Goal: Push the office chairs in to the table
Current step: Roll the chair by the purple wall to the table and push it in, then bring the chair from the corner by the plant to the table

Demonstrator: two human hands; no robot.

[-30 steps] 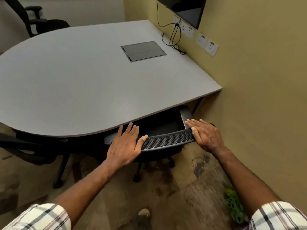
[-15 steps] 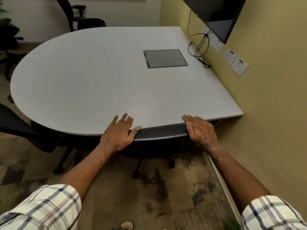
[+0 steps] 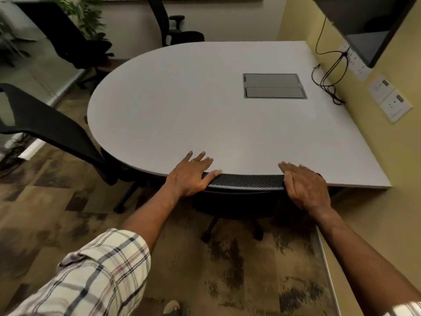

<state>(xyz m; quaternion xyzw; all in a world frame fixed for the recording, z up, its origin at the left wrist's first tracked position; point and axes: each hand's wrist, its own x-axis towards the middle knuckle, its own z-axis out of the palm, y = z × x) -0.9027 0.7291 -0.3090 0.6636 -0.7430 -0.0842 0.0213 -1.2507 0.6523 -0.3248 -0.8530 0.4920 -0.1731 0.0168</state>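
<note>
A black office chair (image 3: 245, 181) stands at the near edge of the grey table (image 3: 182, 106), its mesh back touching the tabletop's rim and its seat hidden underneath. My left hand (image 3: 190, 175) grips the left end of the chair's back top, fingers lying over the table edge. My right hand (image 3: 305, 185) holds the right end of the same back. A second black chair (image 3: 52, 131) stands at the table's left curve, angled and partly out. A third chair (image 3: 170, 26) stands behind the far edge.
A yellow wall (image 3: 376, 213) with sockets (image 3: 391, 101) and a mounted screen (image 3: 366, 23) runs close on the right. Cables (image 3: 328, 85) hang onto the table beside a grey hatch (image 3: 274, 86). Another dark chair (image 3: 75, 44) and a plant (image 3: 88, 17) stand at the far left. Patterned carpet covers the floor.
The chair under my hands has rolled forward until its back meets the table edge. My view has lifted and swung left, showing more of the room.
</note>
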